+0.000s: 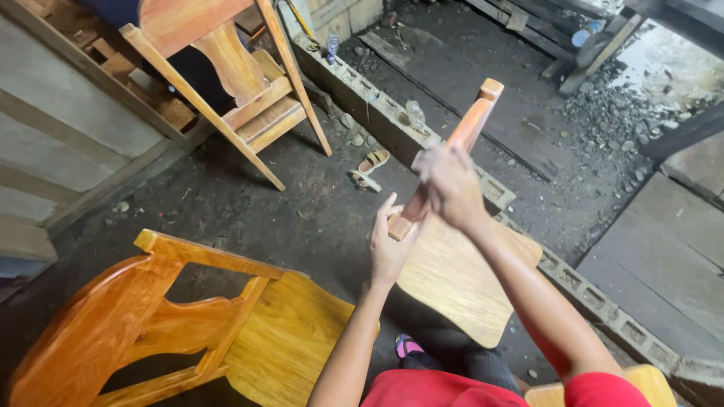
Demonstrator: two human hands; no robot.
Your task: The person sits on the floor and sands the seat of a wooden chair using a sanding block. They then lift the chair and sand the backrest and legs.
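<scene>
Glossy orange wood: the left hand (390, 245) cups the chair piece's (452, 264) squared leg end; the blurred right hand (450, 183) seems wrapped around the leg, above its flat pale seat.

Orange-brown varnish on the held chair leg (467, 132), paler honey-yellow grain on the attached seat board (460, 279). Glossy amber-orange on the near chair (173, 332), seat a lighter yellow. Reddish-tan wood on the upturned chair (234, 68). Dark grey, dusty floor (249, 203). Pale grey block wall (377, 105). Beige sandal (369, 169). Red sleeves (596, 388). Pink-and-blue slipper (408, 345).
</scene>
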